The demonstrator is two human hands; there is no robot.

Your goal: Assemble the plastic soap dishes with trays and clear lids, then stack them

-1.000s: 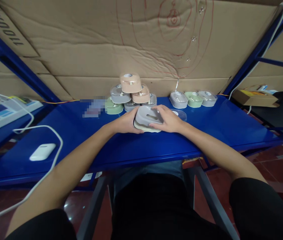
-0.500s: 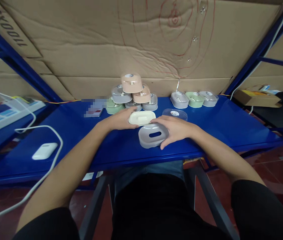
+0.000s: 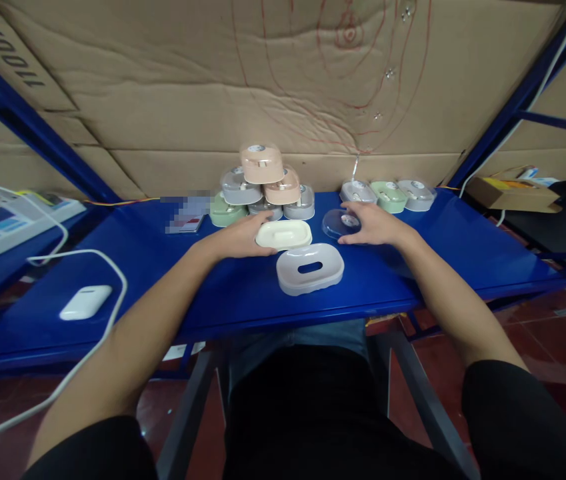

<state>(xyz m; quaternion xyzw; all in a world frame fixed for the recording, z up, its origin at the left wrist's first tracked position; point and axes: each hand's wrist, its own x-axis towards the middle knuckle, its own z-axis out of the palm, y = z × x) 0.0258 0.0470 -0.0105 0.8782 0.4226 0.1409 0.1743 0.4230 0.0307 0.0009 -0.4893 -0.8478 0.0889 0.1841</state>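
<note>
My left hand (image 3: 243, 235) grips the left end of a cream oval soap-dish insert (image 3: 285, 235), thumb in front and fingers behind. On the right, my right hand (image 3: 377, 225) has its thumb and fingers round the right side of a clear plastic lid (image 3: 333, 225) bearing a round sticker. In front of the insert lies a grey oval soap-dish base (image 3: 331, 268) with a slot in its floor; neither hand touches it.
Lidded soap boxes stand piled at the back, a peach one (image 3: 261, 165) on top. Another row, with a green box (image 3: 389, 196), is behind my right hand. A phone (image 3: 186, 217), a white earbud case (image 3: 85, 303) and a white cable (image 3: 119, 300) lie leftward on the blue table (image 3: 243, 300).
My right hand has let go of the grey base and moved back and right onto the clear lid. The lid has shifted slightly left. My left hand stays at the cream insert.
</note>
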